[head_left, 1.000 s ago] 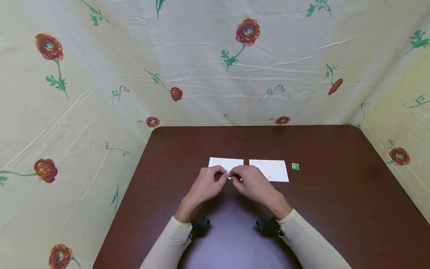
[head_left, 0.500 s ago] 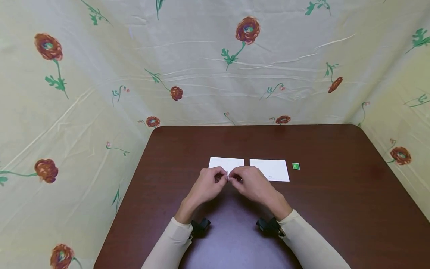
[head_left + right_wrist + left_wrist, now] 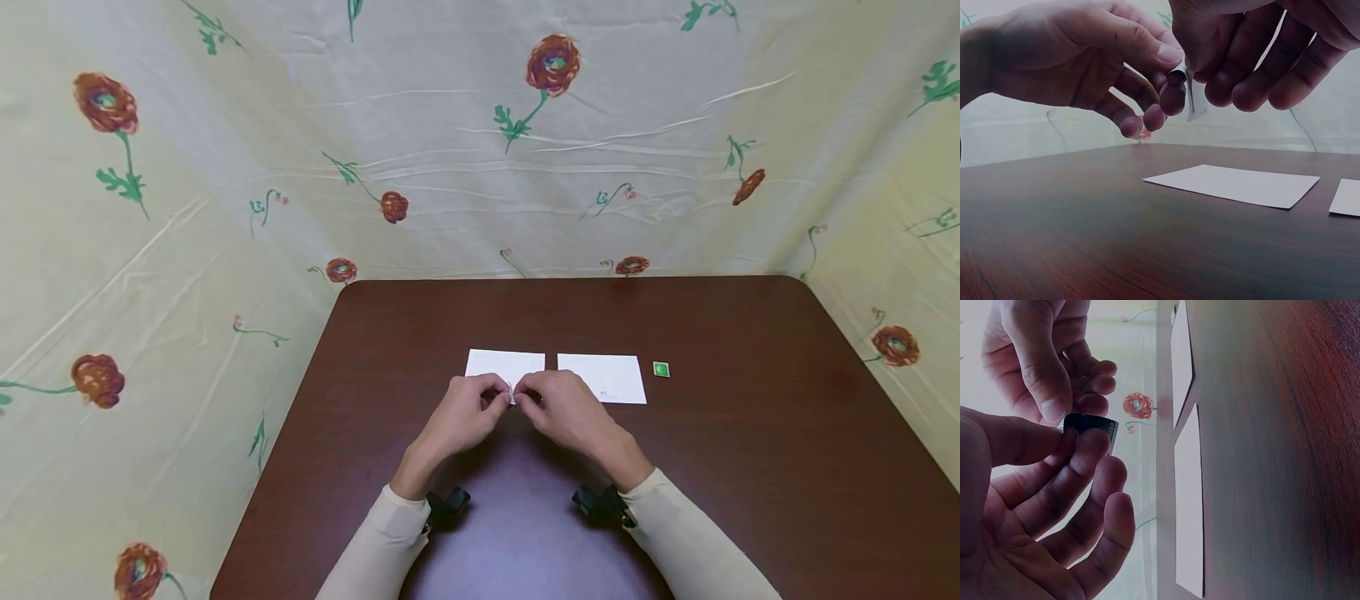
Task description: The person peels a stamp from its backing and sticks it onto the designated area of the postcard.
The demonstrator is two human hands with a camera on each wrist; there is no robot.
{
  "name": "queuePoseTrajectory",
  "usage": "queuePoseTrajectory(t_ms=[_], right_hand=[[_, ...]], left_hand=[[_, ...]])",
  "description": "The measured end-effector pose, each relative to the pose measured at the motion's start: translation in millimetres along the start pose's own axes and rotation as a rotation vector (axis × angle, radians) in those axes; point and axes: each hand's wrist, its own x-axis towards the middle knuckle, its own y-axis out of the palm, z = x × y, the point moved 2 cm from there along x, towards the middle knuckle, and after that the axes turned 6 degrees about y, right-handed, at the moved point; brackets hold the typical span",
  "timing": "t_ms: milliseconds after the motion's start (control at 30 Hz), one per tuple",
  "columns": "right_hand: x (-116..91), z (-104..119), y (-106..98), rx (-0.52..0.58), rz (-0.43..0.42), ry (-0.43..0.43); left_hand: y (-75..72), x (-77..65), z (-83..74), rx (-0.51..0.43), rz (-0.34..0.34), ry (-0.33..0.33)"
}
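Over the table's middle, my left hand [image 3: 463,410] pinches a small dark postage stamp [image 3: 1099,422] with a toothed edge between thumb and fingers. Thin pale backing [image 3: 1196,103] hangs at its side in the right wrist view. My right hand [image 3: 566,407] meets it, thumb and fingertip pinching at the stamp's edge; how far the layers are parted cannot be seen. Below lie two white paper rectangles: the left one [image 3: 504,362] is partly covered by my hands, the right one [image 3: 617,379] has a small mark near its lower edge.
A green stamp [image 3: 661,369] with a white border lies right of the papers. The brown table [image 3: 720,467] reaches back to a flowered curtain [image 3: 435,108] that also hangs on both sides. Dark wrist cameras [image 3: 447,507] sit under both wrists.
Both hands stay nearly in place, with only slight finger movement around the stamp. The papers and the green stamp have not moved on the table.
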Motion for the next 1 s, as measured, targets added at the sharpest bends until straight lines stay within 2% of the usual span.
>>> queuePoseTrajectory(t_ms=[1000], right_hand=[[-2.7, -5.2, -1.9, -0.022, -0.072, 0.069]], left_hand=[[-2.5, -2.3, -0.5, 0.044, -0.029, -0.006]])
